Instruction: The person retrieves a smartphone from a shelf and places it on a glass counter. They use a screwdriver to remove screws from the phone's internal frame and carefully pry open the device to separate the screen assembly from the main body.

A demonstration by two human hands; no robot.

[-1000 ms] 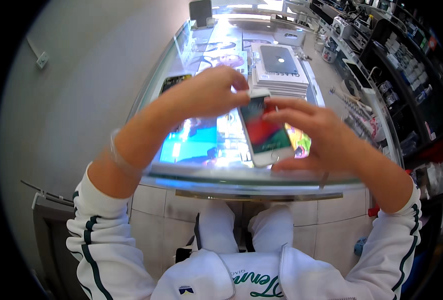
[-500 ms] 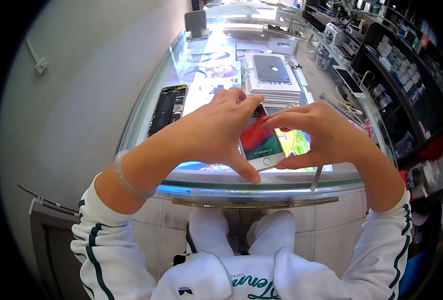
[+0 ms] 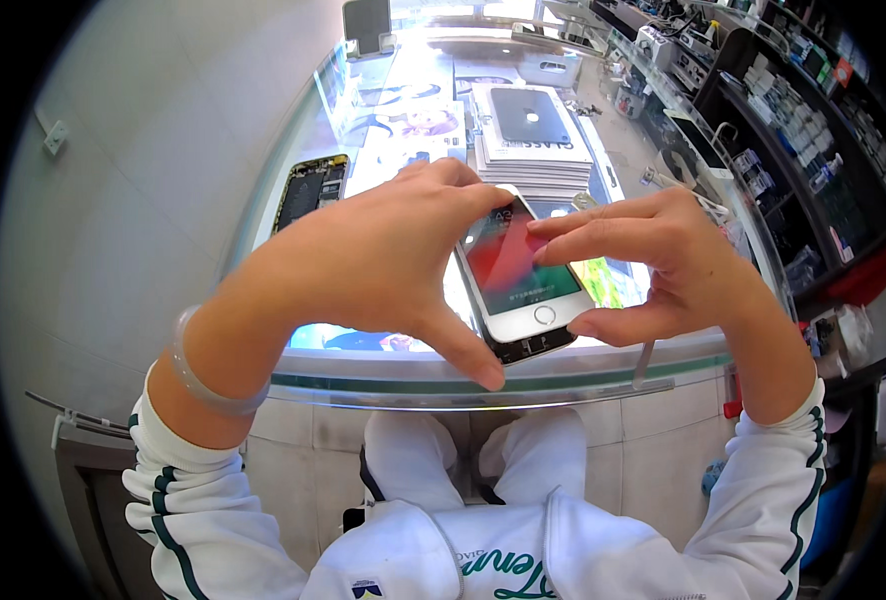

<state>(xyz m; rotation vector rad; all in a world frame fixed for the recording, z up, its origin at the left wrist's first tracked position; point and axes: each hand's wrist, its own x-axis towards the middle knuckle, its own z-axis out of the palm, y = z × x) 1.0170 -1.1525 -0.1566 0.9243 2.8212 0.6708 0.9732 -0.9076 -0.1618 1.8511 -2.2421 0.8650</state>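
Nearest, a clear bracelet (image 3: 195, 385) circles the left forearm, and the glass counter's front edge (image 3: 413, 385) runs below both hands. A thin pale stick (image 3: 643, 365) pokes out beneath the right hand (image 3: 653, 260) (I can't tell whether its curled fingers hold it).

Between the hands is a white-fronted phone (image 3: 523, 265), screen lit, its home-button end offset from a dark phone body (image 3: 533, 347) underneath. The left hand (image 3: 403, 265) is spread along its left side, fingers at the top, thumb by the lower corner; whether it grips, I can't tell. The right thumb is at the panel's lower right corner, two fingers over the screen; I can't tell whether they pinch.

Beyond the left forearm lies an opened phone (image 3: 313, 190), innards showing. Past both hands sits a stack of white boxes (image 3: 531, 175); farther, an upright grey panel (image 3: 368, 25).
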